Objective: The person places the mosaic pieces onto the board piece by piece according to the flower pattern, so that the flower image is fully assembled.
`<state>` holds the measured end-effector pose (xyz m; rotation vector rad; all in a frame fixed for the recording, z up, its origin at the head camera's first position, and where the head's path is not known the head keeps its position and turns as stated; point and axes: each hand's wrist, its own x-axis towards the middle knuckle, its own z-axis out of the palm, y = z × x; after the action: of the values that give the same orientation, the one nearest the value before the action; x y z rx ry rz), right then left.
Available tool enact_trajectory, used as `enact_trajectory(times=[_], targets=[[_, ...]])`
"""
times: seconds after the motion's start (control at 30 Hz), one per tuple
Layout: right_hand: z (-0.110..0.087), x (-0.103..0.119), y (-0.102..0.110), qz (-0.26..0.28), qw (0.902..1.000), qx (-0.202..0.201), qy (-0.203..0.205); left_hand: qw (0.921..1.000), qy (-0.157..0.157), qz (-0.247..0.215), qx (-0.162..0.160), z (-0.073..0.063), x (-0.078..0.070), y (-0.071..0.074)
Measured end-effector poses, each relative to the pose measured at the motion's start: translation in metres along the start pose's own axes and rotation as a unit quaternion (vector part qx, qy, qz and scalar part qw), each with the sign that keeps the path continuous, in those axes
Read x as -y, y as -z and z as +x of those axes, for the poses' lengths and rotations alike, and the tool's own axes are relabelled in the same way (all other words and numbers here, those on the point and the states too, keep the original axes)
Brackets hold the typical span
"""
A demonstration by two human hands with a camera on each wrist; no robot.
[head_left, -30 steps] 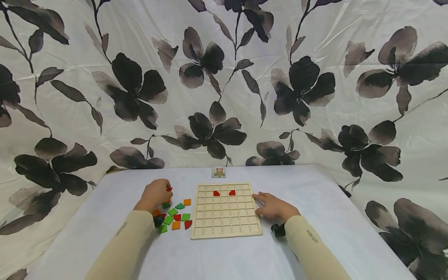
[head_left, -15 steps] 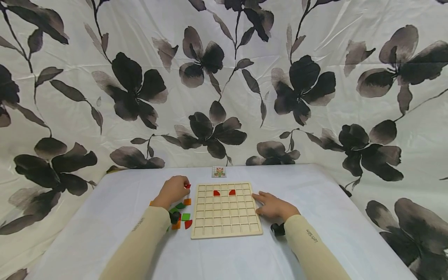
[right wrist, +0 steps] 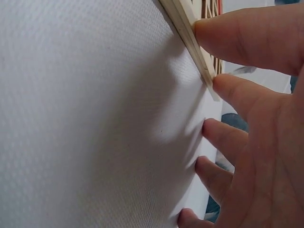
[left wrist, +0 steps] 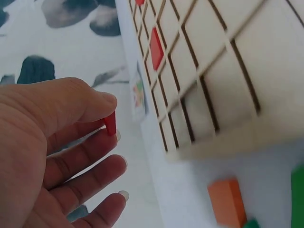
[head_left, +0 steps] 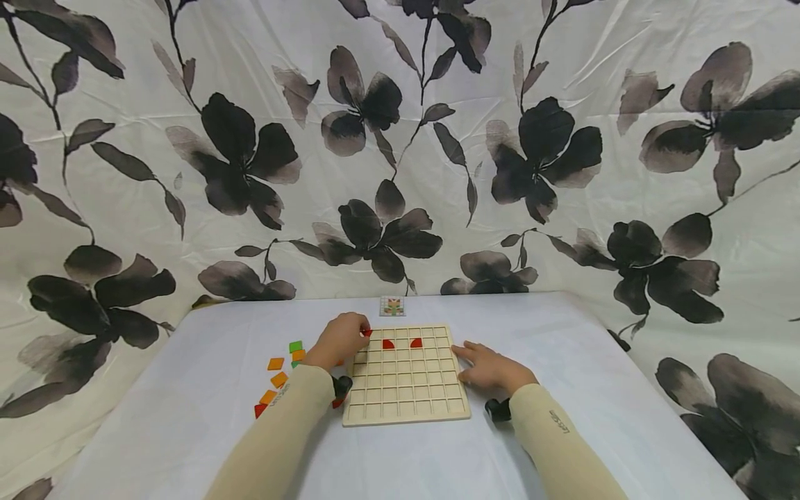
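Red piece (left wrist: 110, 125) pinched in the left hand (head_left: 340, 340)

In the left wrist view the piece shows edge-on, its long axis running roughly 12 to 6 o'clock, top end under the thumb. The grip is clamped on it, thumb against finger; from the head view it sits at the hand's 3 o'clock, by the 10 o'clock corner of the grid board (head_left: 406, 385). The right hand (head_left: 490, 368) has its fingers apart, two tips touching the board's 3 o'clock edge.

Gridded board (head_left: 406, 390) in every view
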<state>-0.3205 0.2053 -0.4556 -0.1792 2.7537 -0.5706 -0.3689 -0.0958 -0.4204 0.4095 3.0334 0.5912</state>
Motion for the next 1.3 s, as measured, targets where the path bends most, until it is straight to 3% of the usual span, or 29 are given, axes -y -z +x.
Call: enact_trajectory(times=[0.4,0.63,1.0,1.3], targets=[[0.0,-0.001,0.0,-0.004,1.0,-0.003,0.003,0.9977,-0.064,0.021,0.007,0.011,-0.034,-0.017],[0.0,-0.002,-0.001,-0.005,1.0,0.0,0.004,0.9936,-0.101,0.04,0.03,0.023,-0.041,-0.028],[0.001,-0.004,-0.002,0.001,1.0,-0.003,0.008,0.9934,-0.081,0.07,0.04,0.025,-0.053,-0.039],[0.0,-0.004,-0.004,0.002,0.9999,-0.008,0.009,0.9929,-0.074,0.086,0.035,0.03,-0.052,-0.046]])
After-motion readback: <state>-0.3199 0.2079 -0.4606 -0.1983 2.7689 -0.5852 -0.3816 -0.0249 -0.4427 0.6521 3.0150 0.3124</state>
